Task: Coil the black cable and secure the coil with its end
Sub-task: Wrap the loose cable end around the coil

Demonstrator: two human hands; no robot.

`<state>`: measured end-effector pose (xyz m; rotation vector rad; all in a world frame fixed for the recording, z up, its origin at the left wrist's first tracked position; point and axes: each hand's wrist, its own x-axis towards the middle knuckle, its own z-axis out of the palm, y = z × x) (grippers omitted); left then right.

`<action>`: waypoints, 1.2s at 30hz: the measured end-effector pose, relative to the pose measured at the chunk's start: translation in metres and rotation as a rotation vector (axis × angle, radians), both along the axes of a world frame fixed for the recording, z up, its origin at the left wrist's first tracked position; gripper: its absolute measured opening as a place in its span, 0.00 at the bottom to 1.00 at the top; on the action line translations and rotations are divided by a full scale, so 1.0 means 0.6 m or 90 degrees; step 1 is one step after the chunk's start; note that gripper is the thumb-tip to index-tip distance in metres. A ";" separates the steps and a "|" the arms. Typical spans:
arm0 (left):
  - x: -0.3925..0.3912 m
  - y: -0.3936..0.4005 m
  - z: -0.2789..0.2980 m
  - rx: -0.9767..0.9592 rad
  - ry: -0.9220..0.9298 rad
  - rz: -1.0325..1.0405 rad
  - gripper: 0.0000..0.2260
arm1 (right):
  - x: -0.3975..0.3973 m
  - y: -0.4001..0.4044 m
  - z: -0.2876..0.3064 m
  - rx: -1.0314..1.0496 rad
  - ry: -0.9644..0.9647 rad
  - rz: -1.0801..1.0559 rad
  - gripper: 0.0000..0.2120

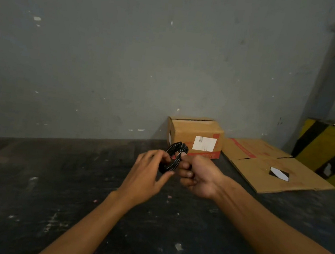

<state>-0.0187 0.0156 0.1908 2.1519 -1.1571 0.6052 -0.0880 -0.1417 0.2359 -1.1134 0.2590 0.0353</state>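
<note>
The black cable [174, 154] is wound into a small upright coil with thin white lines along it, held in the air above the dark floor between both hands. My right hand [197, 175] is closed in a fist on the coil's right side, thumb pressed on the top of the loops. My left hand [149, 170] touches the coil's left side, thumb and forefinger pinching the loops while the other fingers are spread. The cable's end is hidden among the loops and fingers.
A small cardboard box [196, 138] with a white label stands against the grey wall just behind the coil. A flattened cardboard sheet [270, 165] lies to its right. A yellow-and-black striped block [331, 149] sits at the far right. The floor [51, 186] is dark and scuffed.
</note>
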 end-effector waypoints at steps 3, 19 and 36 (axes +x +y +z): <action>0.000 -0.001 -0.013 0.029 -0.046 -0.004 0.18 | -0.002 0.001 -0.007 0.016 0.013 0.006 0.10; -0.017 -0.018 -0.061 -0.163 0.413 -0.219 0.08 | -0.015 0.004 -0.063 0.007 0.080 -0.046 0.18; -0.046 -0.081 -0.184 -0.372 0.613 0.020 0.10 | -0.082 -0.047 -0.191 -0.221 0.235 0.035 0.12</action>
